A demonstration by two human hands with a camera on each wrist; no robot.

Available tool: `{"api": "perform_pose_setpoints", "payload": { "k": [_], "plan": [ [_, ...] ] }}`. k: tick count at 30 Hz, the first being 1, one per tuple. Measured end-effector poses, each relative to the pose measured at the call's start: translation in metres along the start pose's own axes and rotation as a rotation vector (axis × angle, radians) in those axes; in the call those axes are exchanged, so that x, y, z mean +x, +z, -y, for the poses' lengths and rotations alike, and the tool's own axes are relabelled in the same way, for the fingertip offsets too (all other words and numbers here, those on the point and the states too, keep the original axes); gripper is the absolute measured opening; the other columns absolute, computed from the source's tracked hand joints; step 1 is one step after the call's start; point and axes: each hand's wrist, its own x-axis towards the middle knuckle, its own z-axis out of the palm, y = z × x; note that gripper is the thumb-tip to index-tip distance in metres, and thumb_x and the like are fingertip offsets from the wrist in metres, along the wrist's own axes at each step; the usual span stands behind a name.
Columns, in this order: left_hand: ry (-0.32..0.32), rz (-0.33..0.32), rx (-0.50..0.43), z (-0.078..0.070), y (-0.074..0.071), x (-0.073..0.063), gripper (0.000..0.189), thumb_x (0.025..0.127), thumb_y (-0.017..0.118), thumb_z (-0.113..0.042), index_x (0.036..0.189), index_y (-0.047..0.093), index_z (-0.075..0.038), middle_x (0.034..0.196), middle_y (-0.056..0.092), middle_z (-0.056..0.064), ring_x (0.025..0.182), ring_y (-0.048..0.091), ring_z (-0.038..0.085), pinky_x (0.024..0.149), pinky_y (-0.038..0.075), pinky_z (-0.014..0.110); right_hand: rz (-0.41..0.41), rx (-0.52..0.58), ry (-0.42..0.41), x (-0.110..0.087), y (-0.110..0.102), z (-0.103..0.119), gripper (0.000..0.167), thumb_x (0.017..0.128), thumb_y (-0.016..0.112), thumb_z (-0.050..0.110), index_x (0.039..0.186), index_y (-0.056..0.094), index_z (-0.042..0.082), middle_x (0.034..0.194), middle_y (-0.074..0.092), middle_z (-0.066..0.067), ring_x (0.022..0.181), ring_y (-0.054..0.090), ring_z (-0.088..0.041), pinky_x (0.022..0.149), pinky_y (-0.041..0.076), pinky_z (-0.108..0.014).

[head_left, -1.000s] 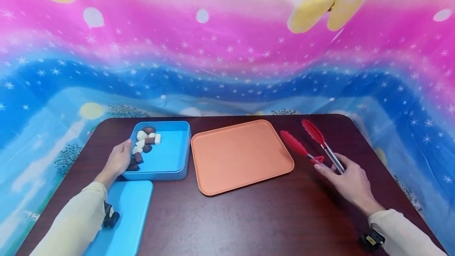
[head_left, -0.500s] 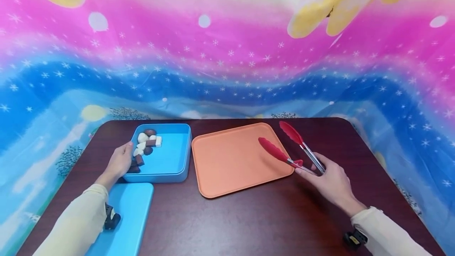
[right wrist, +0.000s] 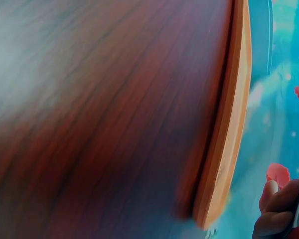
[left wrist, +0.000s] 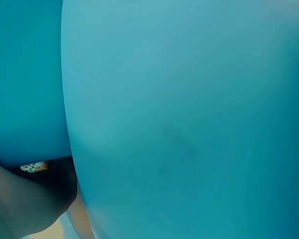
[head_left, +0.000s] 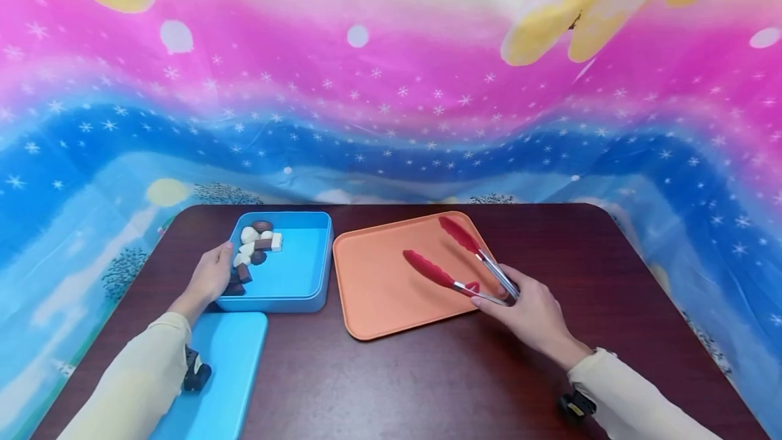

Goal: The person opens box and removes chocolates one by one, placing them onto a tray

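From the head, the right hand (head_left: 530, 309) has its fingers wrapped round red-tipped tongs (head_left: 430, 269), their two arms spread over the orange tray (head_left: 373, 277). Their long axis slants forward and leftward from the grip, while the brown and white pieces (head_left: 263, 244) lie farther left, past the tray, along the left side of the blue box (head_left: 281, 305) — so the left hand (head_left: 210, 277), at that very wall, is nearer. The left wrist shows mostly blue plastic; whether those fingers curl round the wall, I can't tell. The right wrist has bent fingers holding the tongs at the lower right — the tray's rim between them and the bench (right wrist: 89, 99).
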Motion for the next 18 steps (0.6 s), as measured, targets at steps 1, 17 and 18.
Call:
{"api": "perform_pose_setpoints", "payload": {
  "k": [1, 17, 18],
  "plan": [
    [0.001, -0.003, 0.006, 0.0, 0.0, 0.0, 0.073, 0.11, 0.007, -0.046, 0.156, 0.023, 0.008, 0.125, 0.046, 0.036, 0.128, 0.042, 0.049, 0.11, 0.039, 0.065, 0.008, 0.007, -0.005, 0.0, 0.002, 0.004, 0.082, 0.078, 0.078, 0.064, 0.137, 0.059, 0.012, 0.089, 0.069, -0.001, 0.079, 0.057, -0.017, 0.067, 0.044, -0.03],
    [-0.004, 0.024, -0.009, 0.0, -0.005, -0.002, 0.076, 0.109, 0.005, -0.049, 0.157, 0.02, 0.007, 0.144, 0.04, 0.039, 0.141, 0.036, 0.053, 0.115, 0.035, 0.066, 0.096, 0.099, -0.111, 0.008, 0.036, 0.056, 0.072, 0.073, 0.081, 0.066, 0.125, 0.065, 0.019, 0.075, 0.058, 0.005, 0.061, 0.047, -0.015, 0.051, 0.039, -0.029],
    [0.0, 0.023, -0.018, 0.0, -0.004, -0.002, 0.075, 0.109, 0.006, -0.049, 0.155, 0.028, 0.007, 0.131, 0.049, 0.036, 0.133, 0.043, 0.051, 0.109, 0.042, 0.063, 0.1, 0.104, -0.112, 0.007, 0.038, 0.057, 0.072, 0.073, 0.082, 0.066, 0.126, 0.065, 0.02, 0.074, 0.057, 0.005, 0.06, 0.046, -0.015, 0.051, 0.039, -0.028]
  ]
}}
